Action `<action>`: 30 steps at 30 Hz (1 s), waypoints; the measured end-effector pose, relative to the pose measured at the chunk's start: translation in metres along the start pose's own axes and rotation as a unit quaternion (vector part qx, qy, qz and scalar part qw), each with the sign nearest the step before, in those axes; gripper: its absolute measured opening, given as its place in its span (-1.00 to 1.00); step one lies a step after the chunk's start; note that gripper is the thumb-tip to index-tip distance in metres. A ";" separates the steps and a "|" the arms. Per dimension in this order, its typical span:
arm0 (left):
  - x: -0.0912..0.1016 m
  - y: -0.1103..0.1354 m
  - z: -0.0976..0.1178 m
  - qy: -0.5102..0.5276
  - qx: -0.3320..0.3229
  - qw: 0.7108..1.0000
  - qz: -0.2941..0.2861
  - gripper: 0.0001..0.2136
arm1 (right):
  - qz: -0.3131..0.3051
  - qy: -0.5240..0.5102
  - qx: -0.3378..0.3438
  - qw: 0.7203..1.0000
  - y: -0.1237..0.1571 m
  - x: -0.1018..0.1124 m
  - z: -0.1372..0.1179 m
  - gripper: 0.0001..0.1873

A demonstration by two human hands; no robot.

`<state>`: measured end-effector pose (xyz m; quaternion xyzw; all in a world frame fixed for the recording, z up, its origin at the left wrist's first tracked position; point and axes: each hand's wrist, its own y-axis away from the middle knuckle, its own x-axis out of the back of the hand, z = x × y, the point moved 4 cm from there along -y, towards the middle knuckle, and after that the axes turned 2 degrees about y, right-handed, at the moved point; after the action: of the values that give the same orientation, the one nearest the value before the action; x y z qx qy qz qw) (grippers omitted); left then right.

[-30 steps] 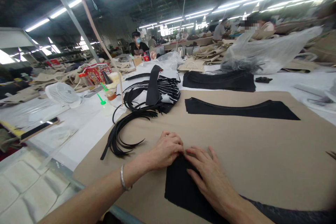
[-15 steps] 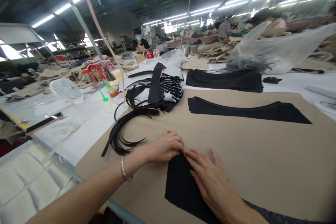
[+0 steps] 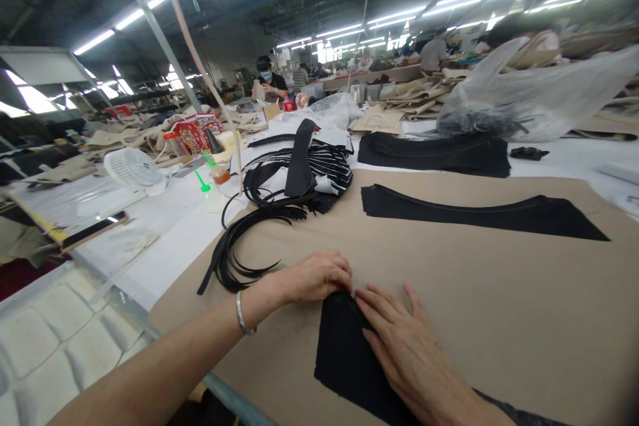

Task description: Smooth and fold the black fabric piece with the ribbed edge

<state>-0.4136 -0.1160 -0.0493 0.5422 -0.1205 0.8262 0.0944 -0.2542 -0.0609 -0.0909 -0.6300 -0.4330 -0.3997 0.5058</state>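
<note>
A flat black material piece, leather-like or fabric, lies on the tan sheet at the front of the table. My left hand, with a silver bangle at the wrist, has its fingers pinched at the piece's top edge. Beside it, my right hand rests flat along the piece's right side, fingers stretched and the thumb on the material. Part of the piece is hidden under the right hand and forearm. Farther back on the sheet lies a curved black panel.
Thin black strips curl left of my hands, below a pile of black pieces with a striped stack. More black panels lie behind. A white fan and green-tipped bottles stand left. A masked person sits farther back.
The view has shifted slightly, so most things appear a little farther right. Both my hands stay at the black piece in nearly the same pose. The person behind has raised their hands.
</note>
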 end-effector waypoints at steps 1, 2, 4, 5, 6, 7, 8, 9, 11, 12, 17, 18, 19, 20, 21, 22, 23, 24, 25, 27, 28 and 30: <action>0.000 0.001 0.000 -0.008 -0.005 1.000 -0.001 -0.80 | 0.012 0.011 0.014 1.000 0.001 0.000 0.000 -0.52; 0.000 0.002 0.001 -0.017 -0.009 1.000 -0.003 -0.79 | 0.024 0.023 0.029 0.999 0.001 0.000 -0.001 -0.52; 0.000 0.004 0.001 -0.037 -0.018 0.999 -0.005 -0.78 | 0.040 0.047 0.052 0.997 0.001 0.000 -0.003 -0.53; 0.000 0.005 0.001 -0.047 -0.021 0.999 -0.006 -0.77 | 0.043 0.057 0.056 0.996 0.001 0.000 -0.003 -0.54; 0.000 0.006 0.002 -0.057 -0.024 0.998 -0.006 -0.77 | 0.044 0.066 0.059 0.995 0.001 0.000 -0.004 -0.55; 0.000 0.006 0.002 -0.067 -0.027 0.997 -0.006 -0.76 | 0.044 0.074 0.063 0.994 0.001 0.001 -0.005 -0.56; 0.000 0.007 0.002 -0.076 -0.031 0.997 -0.006 -0.76 | 0.045 0.081 0.066 0.994 0.000 0.001 -0.006 -0.56; -0.001 0.008 0.002 -0.084 -0.035 0.996 -0.007 -0.76 | 0.046 0.087 0.071 0.993 0.000 0.002 -0.007 -0.56; -0.002 0.009 0.003 -0.101 -0.044 0.994 -0.009 -0.76 | 0.050 0.093 0.077 0.991 0.000 0.003 -0.009 -0.55; -0.002 0.009 0.004 -0.109 -0.050 0.993 -0.011 -0.77 | 0.053 0.090 0.074 0.992 0.000 0.005 -0.009 -0.56; -0.003 0.013 0.009 -0.147 -0.067 0.987 -0.012 -0.79 | 0.045 0.050 0.042 0.997 -0.001 0.009 -0.008 -0.54; -0.003 0.014 0.010 -0.152 -0.068 0.986 -0.012 -0.79 | 0.042 0.045 0.042 0.997 0.000 0.010 -0.007 -0.52; -0.004 0.015 0.011 -0.158 -0.070 0.985 -0.012 -0.79 | 0.040 0.042 0.043 0.997 0.000 0.010 -0.007 -0.51; -0.004 0.016 0.011 -0.163 -0.072 0.984 -0.012 -0.79 | 0.040 0.040 0.045 0.997 0.000 0.010 -0.007 -0.51; -0.005 0.016 0.012 -0.168 -0.075 0.983 -0.012 -0.78 | 0.041 0.041 0.047 0.997 0.000 0.010 -0.007 -0.52; -0.005 0.017 0.012 -0.172 -0.077 0.982 -0.011 -0.78 | 0.044 0.045 0.049 0.997 0.000 0.010 -0.008 -0.53; -0.006 0.017 0.012 -0.177 -0.080 0.981 -0.011 -0.77 | 0.050 0.050 0.054 0.996 0.000 0.010 -0.008 -0.54; -0.006 0.017 0.012 -0.181 -0.082 0.980 -0.009 -0.77 | 0.058 0.056 0.059 0.995 0.000 0.010 -0.009 -0.56; -0.006 0.018 0.013 -0.185 -0.085 0.979 -0.007 -0.77 | 0.067 0.063 0.062 0.994 0.000 0.010 -0.010 -0.59; -0.007 0.017 0.012 -0.193 -0.088 0.977 -0.003 -0.77 | 0.088 0.073 0.063 0.991 -0.002 0.009 -0.011 -0.62; -0.007 0.017 0.012 -0.196 -0.090 0.976 -0.001 -0.77 | 0.098 0.076 0.064 0.990 -0.002 0.009 -0.011 -0.64; -0.007 0.018 0.012 -0.203 -0.093 0.975 0.003 -0.79 | 0.115 0.083 0.064 0.988 -0.002 0.007 -0.012 -0.66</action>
<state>-0.4054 -0.1366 -0.0525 0.6872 -0.2151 0.6842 0.1160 -0.2553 -0.0711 -0.0819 -0.6067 -0.3391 -0.3611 0.6218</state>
